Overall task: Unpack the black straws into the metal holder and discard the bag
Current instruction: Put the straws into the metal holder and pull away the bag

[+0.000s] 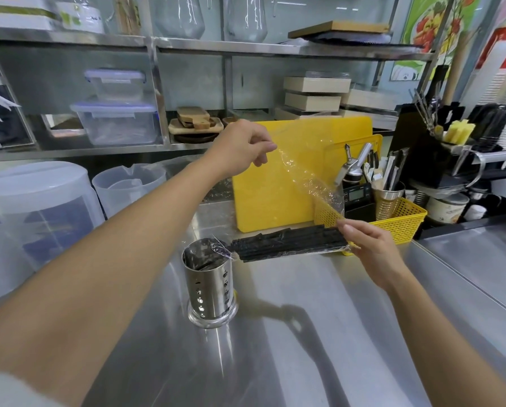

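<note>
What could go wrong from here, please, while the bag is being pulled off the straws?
The black straws lie nearly level, one end at the metal holder rim; they might spill onto the counter. The clear bag, stretched between the left hand and the right hand, could tear.

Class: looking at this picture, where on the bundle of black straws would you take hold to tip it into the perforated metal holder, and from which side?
Grip the bundle of black straws at its right end, coming from the right, where the right hand pinches it. It lies almost level, with its left end already at the rim of the perforated metal holder.
</note>
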`<action>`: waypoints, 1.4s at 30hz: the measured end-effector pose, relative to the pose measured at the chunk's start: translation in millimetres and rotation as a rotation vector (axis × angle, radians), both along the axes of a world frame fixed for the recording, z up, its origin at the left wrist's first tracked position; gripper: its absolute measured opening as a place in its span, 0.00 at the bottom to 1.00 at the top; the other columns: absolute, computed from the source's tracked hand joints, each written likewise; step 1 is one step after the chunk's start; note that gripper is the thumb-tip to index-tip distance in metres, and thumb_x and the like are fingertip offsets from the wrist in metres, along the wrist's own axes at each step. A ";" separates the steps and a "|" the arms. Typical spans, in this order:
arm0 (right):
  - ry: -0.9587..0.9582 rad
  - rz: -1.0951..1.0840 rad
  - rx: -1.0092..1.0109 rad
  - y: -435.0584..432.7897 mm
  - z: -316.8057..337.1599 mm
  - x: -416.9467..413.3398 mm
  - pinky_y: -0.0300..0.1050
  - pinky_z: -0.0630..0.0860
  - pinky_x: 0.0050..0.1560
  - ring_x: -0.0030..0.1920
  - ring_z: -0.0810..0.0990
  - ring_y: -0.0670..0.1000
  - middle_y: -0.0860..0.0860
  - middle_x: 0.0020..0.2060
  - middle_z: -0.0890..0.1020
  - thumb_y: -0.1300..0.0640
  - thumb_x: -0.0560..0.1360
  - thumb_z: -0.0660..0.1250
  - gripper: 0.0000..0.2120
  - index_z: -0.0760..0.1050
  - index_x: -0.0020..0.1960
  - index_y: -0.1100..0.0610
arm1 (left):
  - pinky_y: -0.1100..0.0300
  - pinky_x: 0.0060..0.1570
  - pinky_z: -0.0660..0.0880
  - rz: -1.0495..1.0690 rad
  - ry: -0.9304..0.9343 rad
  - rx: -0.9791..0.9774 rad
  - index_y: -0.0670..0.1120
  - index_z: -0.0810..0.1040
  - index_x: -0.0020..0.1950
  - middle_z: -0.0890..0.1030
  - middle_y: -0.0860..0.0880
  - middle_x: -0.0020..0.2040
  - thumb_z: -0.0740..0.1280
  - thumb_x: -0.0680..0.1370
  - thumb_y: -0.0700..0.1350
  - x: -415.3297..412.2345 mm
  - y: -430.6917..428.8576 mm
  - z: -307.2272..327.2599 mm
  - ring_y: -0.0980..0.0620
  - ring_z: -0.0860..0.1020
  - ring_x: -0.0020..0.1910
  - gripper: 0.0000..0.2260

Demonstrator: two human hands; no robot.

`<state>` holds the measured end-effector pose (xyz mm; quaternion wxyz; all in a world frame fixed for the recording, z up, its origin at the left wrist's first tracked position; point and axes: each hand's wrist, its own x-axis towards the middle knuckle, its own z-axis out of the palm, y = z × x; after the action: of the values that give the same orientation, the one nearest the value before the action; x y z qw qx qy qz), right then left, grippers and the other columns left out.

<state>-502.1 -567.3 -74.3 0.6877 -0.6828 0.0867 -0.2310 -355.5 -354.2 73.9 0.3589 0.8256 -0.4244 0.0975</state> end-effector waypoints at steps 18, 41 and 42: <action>-0.110 -0.179 -0.065 8.1 0.5 12.6 0.33 0.72 0.37 0.33 0.77 0.39 0.45 0.31 0.82 0.63 0.74 0.65 0.06 0.80 0.43 0.58 | 0.49 0.50 0.77 0.029 0.033 -0.012 0.48 0.78 0.46 0.83 0.50 0.39 0.63 0.78 0.48 3.1 13.0 -1.3 0.54 0.81 0.40 0.07; -0.141 -0.070 -0.264 51.3 82.6 72.3 0.39 0.72 0.44 0.40 0.77 0.46 0.51 0.39 0.81 0.59 0.73 0.67 0.04 0.80 0.44 0.57 | 0.47 0.46 0.79 0.225 0.233 -0.236 0.41 0.78 0.48 0.82 0.45 0.37 0.63 0.78 0.44 28.8 104.4 -5.3 0.50 0.81 0.35 0.08; -0.138 -0.053 -0.265 54.7 86.1 76.3 0.40 0.72 0.44 0.41 0.77 0.47 0.52 0.39 0.81 0.59 0.73 0.67 0.04 0.80 0.45 0.57 | 0.47 0.46 0.79 0.232 0.246 -0.244 0.42 0.78 0.48 0.82 0.44 0.37 0.63 0.78 0.44 30.9 109.6 -7.7 0.49 0.81 0.35 0.07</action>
<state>-425.8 -512.6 11.8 0.5895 -0.7476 0.0262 -0.3050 -324.6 -244.7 66.2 0.4916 0.8250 -0.2647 0.0873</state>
